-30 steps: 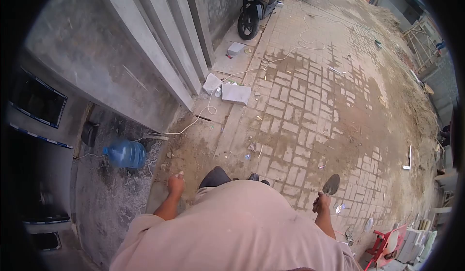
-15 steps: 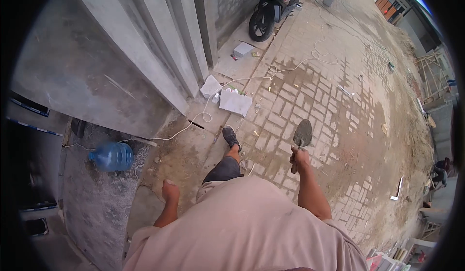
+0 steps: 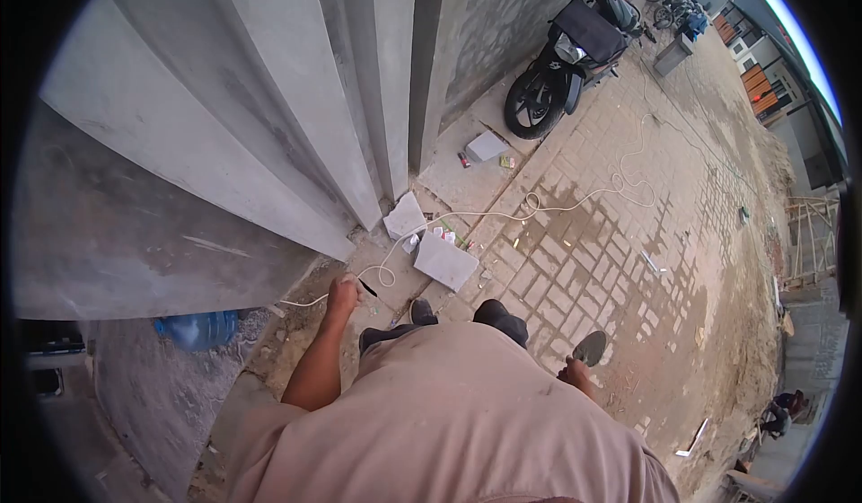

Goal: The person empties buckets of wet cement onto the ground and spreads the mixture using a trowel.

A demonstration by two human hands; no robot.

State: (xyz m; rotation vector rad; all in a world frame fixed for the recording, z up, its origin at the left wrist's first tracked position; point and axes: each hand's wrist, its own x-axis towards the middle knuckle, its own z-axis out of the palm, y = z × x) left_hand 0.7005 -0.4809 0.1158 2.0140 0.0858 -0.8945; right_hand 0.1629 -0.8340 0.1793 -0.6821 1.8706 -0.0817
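R. hand [image 3: 576,375] closed round handle of trowel [image 3: 590,348], blade up, out over pavers [image 3: 567,272] to my R. L. hand [image 3: 343,295] curled near cable [image 3: 476,214]; can't tell if fully closed or on anything. Step (judged): carrying trowel, approx. mid-stride. Next move calls for firm R. wrist, blade clear of leg, feet clear of block [image 3: 446,262].
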